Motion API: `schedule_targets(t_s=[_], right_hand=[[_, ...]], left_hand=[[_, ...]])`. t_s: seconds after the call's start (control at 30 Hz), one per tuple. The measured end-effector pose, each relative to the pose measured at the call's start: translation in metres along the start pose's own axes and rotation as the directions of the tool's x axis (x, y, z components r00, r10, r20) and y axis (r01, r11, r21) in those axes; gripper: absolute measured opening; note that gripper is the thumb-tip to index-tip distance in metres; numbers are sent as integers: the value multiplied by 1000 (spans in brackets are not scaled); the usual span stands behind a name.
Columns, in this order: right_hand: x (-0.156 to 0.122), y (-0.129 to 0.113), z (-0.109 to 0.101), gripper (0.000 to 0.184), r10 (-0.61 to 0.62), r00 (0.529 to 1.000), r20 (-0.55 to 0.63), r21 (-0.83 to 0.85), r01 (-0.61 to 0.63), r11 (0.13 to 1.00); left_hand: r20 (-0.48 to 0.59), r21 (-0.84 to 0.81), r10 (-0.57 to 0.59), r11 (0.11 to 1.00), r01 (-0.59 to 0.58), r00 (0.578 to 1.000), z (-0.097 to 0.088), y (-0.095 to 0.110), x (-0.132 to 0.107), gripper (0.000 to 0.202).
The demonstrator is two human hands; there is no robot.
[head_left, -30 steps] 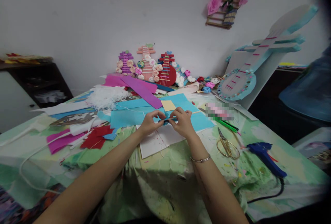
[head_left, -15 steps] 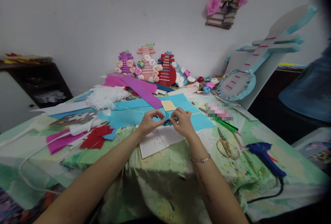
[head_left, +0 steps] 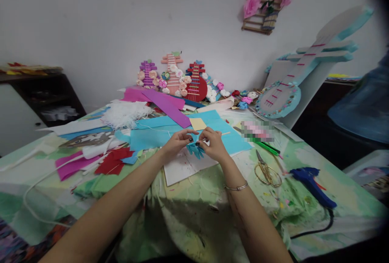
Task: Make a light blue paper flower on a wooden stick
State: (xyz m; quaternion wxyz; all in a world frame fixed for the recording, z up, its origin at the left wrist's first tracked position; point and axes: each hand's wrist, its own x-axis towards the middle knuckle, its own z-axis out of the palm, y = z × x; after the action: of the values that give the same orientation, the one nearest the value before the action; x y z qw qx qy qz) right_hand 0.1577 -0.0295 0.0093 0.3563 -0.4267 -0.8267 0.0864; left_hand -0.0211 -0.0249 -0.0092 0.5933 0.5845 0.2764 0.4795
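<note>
Between my hands is a blue paper flower (head_left: 196, 150) with narrow petals fanned downward. My left hand (head_left: 178, 144) pinches its left side between thumb and fingertips. From the right, my right hand (head_left: 213, 143) grips its upper part, with the thumb near the flower's middle; the fingers partly hide it. Below lies a white sheet (head_left: 176, 170) with small coloured specks, overlapping blue paper (head_left: 237, 141). Just beyond my hands sits a small pale yellow square (head_left: 197, 124), close to a purple paper strip (head_left: 170, 110).
At the right are gold-handled scissors (head_left: 267, 173), green pens (head_left: 267, 147) and a blue glue gun (head_left: 314, 186) with its cord. Red paper (head_left: 114, 161) and white shredded fibre (head_left: 126, 114) lie left. Small decorated string instruments (head_left: 194, 86) stand against the wall; a larger one (head_left: 279, 97) leans right.
The blue flower has turned so its petals now hang down in view below my fingers. Before, it was mostly hidden as a dark bundle. My hands have shifted only slightly.
</note>
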Motion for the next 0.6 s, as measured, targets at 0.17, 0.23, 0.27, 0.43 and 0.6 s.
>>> schedule_targets(t_s=[0.17, 0.23, 0.27, 0.43, 0.6], right_hand=[[0, 1, 1, 10, -32, 999, 3, 63, 32, 998], [1, 2, 1, 12, -56, 998, 2, 88, 56, 995], [1, 2, 1, 13, -66, 998, 1, 97, 65, 993], [0, 1, 0, 13, -77, 997, -17, 107, 78, 991], [0, -1, 0, 14, -82, 995, -48, 75, 86, 994]], left_hand=[[54, -126, -33, 991, 40, 998, 0, 1, 0, 38], [59, -146, -35, 988, 43, 998, 1, 2, 0, 36], [56, -154, -36, 987, 44, 998, 2, 3, 0, 34], [11, -195, -39, 980, 40, 999, 4, 2, 0, 29], [-57, -217, -46, 976, 33, 997, 3, 1, 2, 23]])
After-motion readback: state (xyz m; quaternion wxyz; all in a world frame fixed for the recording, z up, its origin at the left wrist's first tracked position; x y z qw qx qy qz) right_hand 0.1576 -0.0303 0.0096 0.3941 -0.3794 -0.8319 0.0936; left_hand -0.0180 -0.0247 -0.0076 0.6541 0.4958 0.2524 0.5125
